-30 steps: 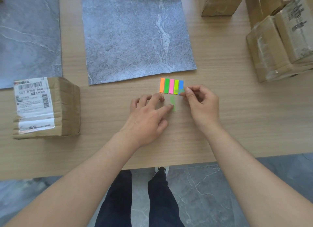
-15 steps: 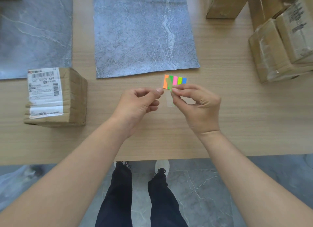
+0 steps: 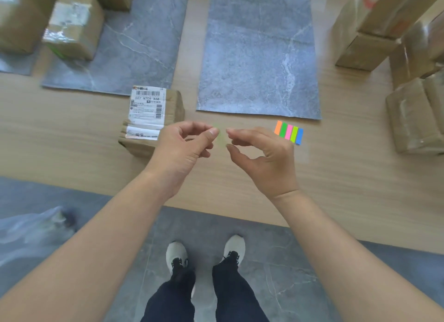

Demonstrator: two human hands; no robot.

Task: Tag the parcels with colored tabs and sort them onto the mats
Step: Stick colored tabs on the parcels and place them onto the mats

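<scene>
A pale green tab hangs in the air above the wooden table's front strip. My left hand pinches its upper end between thumb and forefinger. My right hand is just right of it, with forefinger and thumb tips spread apart at the tab's edge. The pad of colored tabs lies on the table to the right of my hands. A brown parcel with a white shipping label sits just behind my left hand. Two grey mats lie beyond: the middle mat and the left mat.
A taped parcel stands on the left mat's far corner, with a bigger box left of it. Several brown parcels are piled at the right edge and back right. The table edge runs just above my feet.
The view has swung left, so the labelled parcel now sits behind my left hand and the tab pad lies to the right. My hands carried the green tab leftward, and my right fingers spread apart.
</scene>
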